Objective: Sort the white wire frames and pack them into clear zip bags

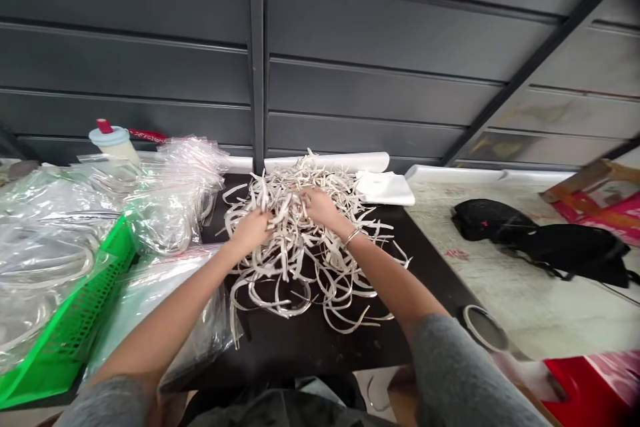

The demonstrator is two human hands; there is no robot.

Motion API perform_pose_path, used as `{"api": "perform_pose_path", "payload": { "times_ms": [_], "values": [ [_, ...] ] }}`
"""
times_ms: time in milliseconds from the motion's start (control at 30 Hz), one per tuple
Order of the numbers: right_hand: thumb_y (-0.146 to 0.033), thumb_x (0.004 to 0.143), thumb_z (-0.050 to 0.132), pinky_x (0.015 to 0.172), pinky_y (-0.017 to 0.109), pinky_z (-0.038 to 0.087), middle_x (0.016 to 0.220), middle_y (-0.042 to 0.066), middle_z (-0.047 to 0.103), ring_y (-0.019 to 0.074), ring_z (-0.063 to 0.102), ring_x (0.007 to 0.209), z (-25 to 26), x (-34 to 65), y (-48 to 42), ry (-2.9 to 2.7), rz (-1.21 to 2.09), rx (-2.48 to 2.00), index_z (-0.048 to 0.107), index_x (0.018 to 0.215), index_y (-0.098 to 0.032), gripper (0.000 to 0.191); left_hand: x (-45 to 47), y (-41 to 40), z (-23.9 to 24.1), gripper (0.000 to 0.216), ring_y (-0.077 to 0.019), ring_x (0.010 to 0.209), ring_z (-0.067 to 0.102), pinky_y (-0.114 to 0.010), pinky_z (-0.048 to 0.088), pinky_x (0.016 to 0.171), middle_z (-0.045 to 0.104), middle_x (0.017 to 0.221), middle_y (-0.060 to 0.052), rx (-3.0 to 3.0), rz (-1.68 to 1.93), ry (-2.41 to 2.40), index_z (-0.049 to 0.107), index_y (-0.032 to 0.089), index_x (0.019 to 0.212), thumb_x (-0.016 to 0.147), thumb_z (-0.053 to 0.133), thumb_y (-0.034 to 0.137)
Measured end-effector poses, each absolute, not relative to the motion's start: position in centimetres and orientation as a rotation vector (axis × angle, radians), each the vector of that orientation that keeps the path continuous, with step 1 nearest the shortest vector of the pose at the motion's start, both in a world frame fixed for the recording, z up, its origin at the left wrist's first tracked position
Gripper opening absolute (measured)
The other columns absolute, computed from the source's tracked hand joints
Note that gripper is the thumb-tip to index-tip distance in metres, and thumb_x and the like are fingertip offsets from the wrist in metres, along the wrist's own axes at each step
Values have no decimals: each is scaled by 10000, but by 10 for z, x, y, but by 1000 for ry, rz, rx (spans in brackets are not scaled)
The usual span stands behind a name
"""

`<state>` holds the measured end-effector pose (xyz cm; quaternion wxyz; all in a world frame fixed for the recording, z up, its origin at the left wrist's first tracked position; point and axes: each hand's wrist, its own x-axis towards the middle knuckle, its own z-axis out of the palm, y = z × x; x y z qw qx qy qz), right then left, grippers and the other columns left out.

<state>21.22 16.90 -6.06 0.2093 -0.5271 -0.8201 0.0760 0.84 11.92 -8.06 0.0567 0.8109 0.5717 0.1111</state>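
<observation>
A tangled heap of thin, curved, off-white bands (300,247) lies on a black table top (300,347) in front of me. My left hand (251,228) is pushed into the left side of the heap, fingers curled around some bands. My right hand (319,205), with a thin bracelet at the wrist, grips bands near the heap's top. Both forearms reach forward from grey sleeves.
Clear plastic bags (170,200) are stacked at the left, some in a green basket (75,320). A white bottle with a red cap (113,140) stands behind them. White foam pieces (385,187), black items (540,240), a tape roll (483,327) and red boxes (595,387) lie to the right.
</observation>
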Motion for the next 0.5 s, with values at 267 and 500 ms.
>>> {"api": "perform_pose_path", "payload": {
  "times_ms": [267, 500],
  "values": [
    [-228, 766, 512, 791, 382, 454, 1020, 126, 607, 251, 566, 927, 10, 231, 242, -1980, 107, -1607, 506, 1099, -89, 361, 12, 197, 2, 379, -273, 1150, 483, -367, 394, 946, 487, 1226, -155, 2373, 525, 1898, 504, 125, 1188, 839, 426, 251],
    [-230, 682, 673, 961, 401, 394, 1249, 150, 496, 276, 476, 1149, 7, 240, 223, -2170, 202, -1588, 464, 1248, -135, 610, 20, 199, -6, 591, -280, 1063, 566, -331, 444, 878, 572, 1192, -114, 2327, 169, 1776, 543, 186, 1192, 632, 691, 304]
  ]
}}
